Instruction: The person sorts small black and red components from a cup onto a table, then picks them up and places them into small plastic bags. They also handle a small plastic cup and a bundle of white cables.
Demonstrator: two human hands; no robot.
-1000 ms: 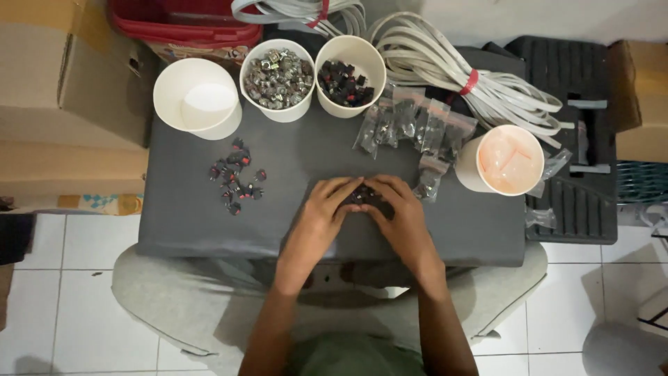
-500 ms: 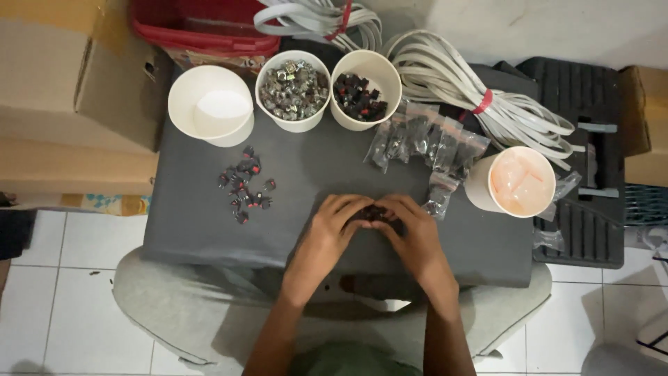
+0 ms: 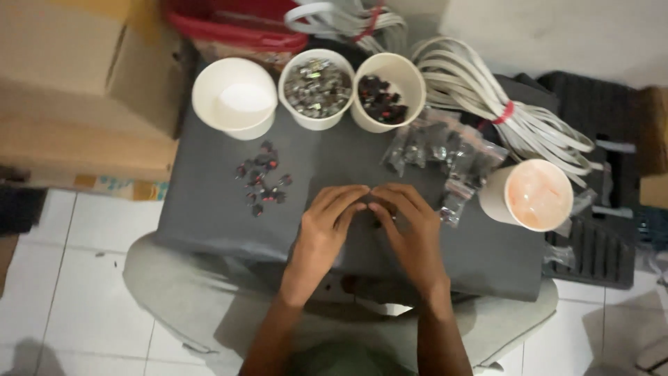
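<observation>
Seen from above, the left hand (image 3: pixel 327 226) and the right hand (image 3: pixel 410 230) are brought together over the middle of a dark grey table (image 3: pixel 209 216), fingertips meeting. A small dark part (image 3: pixel 376 223) is glimpsed between the fingers, just above the table top; both hands are curled around it, though which hand actually grips it cannot be told, as the fingers hide most of it.

To the left of the hands, a loose scatter of small dark and reddish parts (image 3: pixel 261 177) is laid on the table, well apart from the fingers. Along the far edge three white paper cups are lined up: an empty cup (image 3: pixel 234 97) at the left, a cup of silvery metal pieces (image 3: pixel 316 88) in the middle, and a cup of dark pieces (image 3: pixel 387 92) beside it, the last two touching. To the right of the hands, a cluster of small clear plastic bags (image 3: pixel 445 157) with dark contents is spread out, near the right hand. Just beyond the bags a fourth cup with a pale orange lid (image 3: pixel 532 195) is stood at the table's right edge.

Behind it, a bundle of white cables (image 3: pixel 487 97) tied with a red band is coiled. Cardboard boxes (image 3: pixel 76 63) are stacked at the left, and white floor tiles (image 3: pixel 83 278) are seen below.
</observation>
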